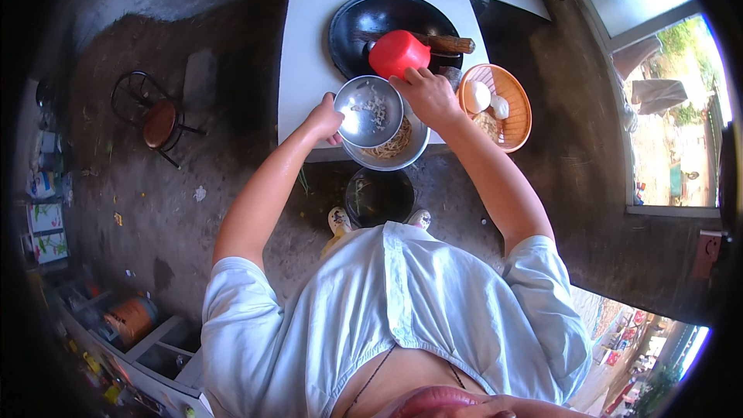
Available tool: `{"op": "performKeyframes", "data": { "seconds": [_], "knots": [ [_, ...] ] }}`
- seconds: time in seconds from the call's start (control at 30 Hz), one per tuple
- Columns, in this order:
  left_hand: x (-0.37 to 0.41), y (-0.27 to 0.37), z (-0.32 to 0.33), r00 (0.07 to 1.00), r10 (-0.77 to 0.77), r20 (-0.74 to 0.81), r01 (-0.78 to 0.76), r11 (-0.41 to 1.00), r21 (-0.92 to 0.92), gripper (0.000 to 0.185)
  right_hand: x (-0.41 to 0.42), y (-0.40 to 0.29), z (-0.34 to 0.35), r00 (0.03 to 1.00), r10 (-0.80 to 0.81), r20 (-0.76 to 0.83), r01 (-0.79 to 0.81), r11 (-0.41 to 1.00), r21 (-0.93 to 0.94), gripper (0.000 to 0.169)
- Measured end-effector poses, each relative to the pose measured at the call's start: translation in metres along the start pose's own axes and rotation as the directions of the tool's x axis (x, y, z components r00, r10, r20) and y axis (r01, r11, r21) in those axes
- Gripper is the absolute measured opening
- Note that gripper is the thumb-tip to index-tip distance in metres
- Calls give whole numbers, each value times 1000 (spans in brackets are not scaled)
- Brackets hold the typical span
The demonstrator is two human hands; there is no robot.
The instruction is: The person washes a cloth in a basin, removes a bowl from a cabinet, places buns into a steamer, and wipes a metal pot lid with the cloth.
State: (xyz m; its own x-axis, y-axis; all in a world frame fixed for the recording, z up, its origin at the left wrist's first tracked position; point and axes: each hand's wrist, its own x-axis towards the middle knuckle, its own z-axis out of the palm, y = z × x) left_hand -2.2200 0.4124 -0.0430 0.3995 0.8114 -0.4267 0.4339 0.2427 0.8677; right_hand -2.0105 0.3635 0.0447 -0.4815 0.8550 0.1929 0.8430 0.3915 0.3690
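My left hand grips the left rim of a small metal bowl, which holds chopped white pieces, perhaps garlic. The small bowl is over a larger metal bowl and hides part of it. Pale brown strips, possibly noodles, lie inside the larger one. At the small bowl's upper right rim, my right hand has bent fingers, right below a red plastic scoop. Whether those fingers hold the scoop or the rim cannot be made out. Behind, a black wok carries a wooden-handled utensil.
An orange plastic basket with white round items sits at the white table's right edge. A dark round bucket stands on the floor between my feet. A chair is to the left, and a window to the right.
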Motion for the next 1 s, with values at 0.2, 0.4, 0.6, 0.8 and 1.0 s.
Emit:
{"op": "performKeyframes", "data": {
  "seconds": [0.2, 0.4, 0.6, 0.8, 1.0],
  "knots": [
    [12, 6, 18, 999, 36, -36, -34, 998, 55, 47, -39, -8, 30, 977, 49, 205, -43, 999, -31, 26],
    [9, 5, 35, 998, 54, -40, -52, 998, 48, 46, -42, -5, 31, 970, 218, -107, -206, 973, 107, 22],
    [14, 3, 33, 989, 111, -93, -110, 994, 14, 46, -46, -16, 37, 989, 95, 111, -104, 992, 78, 25],
    [13, 2, 32, 984, 157, -89, -161, 986, -37, 51, -37, -14, 29, 950, 106, 293, -109, 994, -5, 24],
    [13, 0, 33, 975, 210, -73, -217, 970, -106, 57, -39, -14, 27, 963, 235, 130, -249, 962, 111, 22]
  ]
}}
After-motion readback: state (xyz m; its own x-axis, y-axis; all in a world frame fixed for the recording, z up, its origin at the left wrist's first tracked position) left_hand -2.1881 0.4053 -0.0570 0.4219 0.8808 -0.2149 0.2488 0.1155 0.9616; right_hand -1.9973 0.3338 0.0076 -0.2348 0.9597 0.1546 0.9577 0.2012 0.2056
